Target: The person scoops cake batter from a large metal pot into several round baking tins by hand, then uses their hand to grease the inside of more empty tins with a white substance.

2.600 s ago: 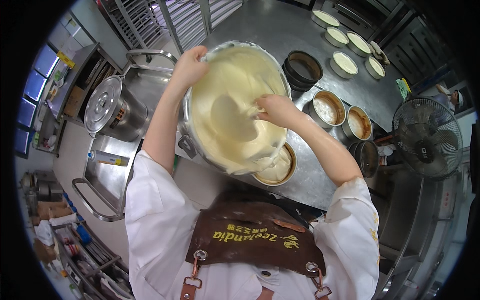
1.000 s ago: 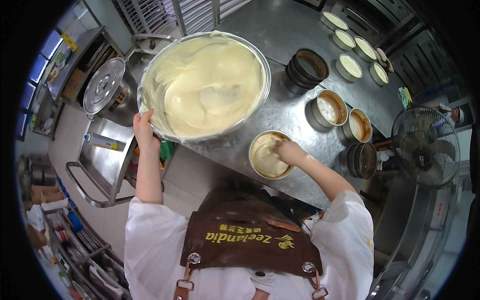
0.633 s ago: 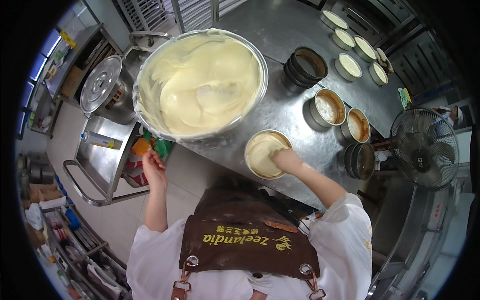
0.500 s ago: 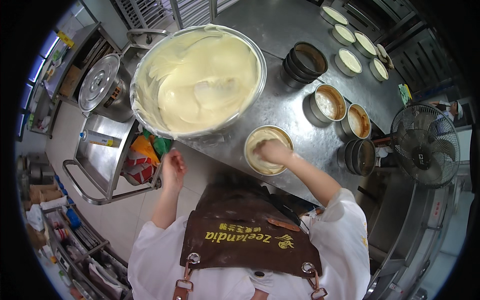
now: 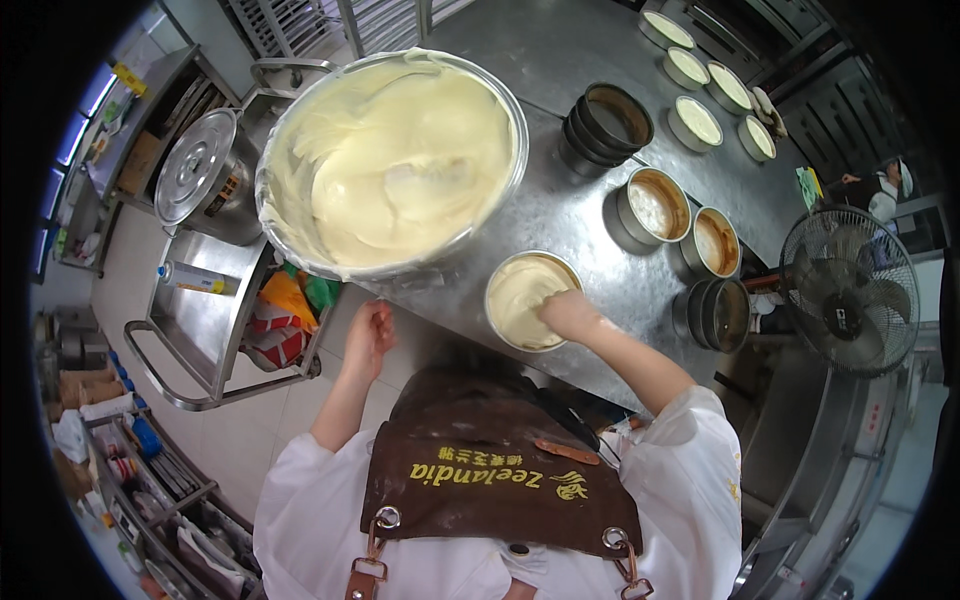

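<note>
Right hand (image 5: 572,314)'s touching batter (image 5: 520,296) at the pan (image 5: 488,318)'s four o'clock, grip hidden; left hand (image 5: 370,332)'s hanging empty. Pan's sitting unbraced at the bowl (image 5: 522,140)'s half-past-four, so hard pushing could be skidding it off the desk (image 5: 630,290).

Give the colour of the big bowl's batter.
The batter is pale yellow, clearest in the head view.

Round tin (image 5: 488,311), upright on steel table (image 5: 585,240), pale batter (image 5: 518,298) inside (swirled)

A black fan (image 5: 848,292) stood at right. At left, a metal trolley (image 5: 190,328) carried a lidded steel pot (image 5: 210,180) and, nearer, a cylindrical can (image 5: 197,278).
</note>
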The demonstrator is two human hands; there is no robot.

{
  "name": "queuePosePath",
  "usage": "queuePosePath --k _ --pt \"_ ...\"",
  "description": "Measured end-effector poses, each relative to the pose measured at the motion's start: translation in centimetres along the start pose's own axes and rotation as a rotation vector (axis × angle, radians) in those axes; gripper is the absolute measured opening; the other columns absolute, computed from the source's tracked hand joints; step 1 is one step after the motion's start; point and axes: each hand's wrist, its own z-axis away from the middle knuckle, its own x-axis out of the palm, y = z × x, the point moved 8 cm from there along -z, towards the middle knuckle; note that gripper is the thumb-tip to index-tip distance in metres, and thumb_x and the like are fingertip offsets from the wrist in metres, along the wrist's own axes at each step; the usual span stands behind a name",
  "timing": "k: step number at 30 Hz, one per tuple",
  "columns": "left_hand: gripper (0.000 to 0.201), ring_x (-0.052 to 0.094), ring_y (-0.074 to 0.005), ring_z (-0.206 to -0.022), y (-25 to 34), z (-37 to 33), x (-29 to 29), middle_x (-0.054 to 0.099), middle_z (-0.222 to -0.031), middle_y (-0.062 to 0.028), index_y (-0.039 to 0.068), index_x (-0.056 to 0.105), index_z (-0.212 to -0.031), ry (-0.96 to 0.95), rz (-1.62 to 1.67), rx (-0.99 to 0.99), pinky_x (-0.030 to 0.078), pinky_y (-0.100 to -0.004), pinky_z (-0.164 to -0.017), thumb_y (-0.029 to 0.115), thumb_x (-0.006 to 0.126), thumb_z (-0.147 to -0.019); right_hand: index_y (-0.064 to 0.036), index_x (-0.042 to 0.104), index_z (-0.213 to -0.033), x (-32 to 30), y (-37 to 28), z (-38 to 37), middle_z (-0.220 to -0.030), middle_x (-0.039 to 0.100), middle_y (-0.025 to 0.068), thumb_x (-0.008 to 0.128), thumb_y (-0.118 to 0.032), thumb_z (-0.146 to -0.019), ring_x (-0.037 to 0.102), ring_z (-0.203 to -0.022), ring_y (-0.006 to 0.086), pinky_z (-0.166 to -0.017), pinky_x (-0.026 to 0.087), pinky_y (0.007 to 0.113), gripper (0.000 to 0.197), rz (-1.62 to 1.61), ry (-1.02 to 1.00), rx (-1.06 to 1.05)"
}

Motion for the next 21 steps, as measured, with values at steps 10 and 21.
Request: queuePosePath --k 10,21 --pt "0.032 0.062 -0.0165 -0.07 -6.1 -2.4 5.6 0.063 -0.082 -0.01 0.002 0.053 -0.099 -0.265 -0.57 -0.13 0.051 -0.0259 -0.062 0.033 0.049 -0.091 -0.0089 0.065 -0.081 0.5 -0.7 0.7 -0.089 0.063 0.0099 0.051 -0.017 -0.078 0.062 -0.081 0.0285 -0.067 0.051 0.04 0.017 -0.051 -0.225 0.002" --pt "0.021 0.056 -0.0115 -0.062 -10.8 -10.7 9.6 0.057 -0.07 -0.0041 0.002 0.056 -0.078 -0.259 -0.95 0.15 0.047 -0.0237 -0.055 0.021 0.064 -0.081 -0.0086 0.063 -0.099 -9.0 5.2 5.3 -0.089 0.064 0.0125 0.062 -0.01 -0.075 0.063 -0.076 0.0255 -0.069 0.05 0.035 0.024 -0.655 0.245 0.357"
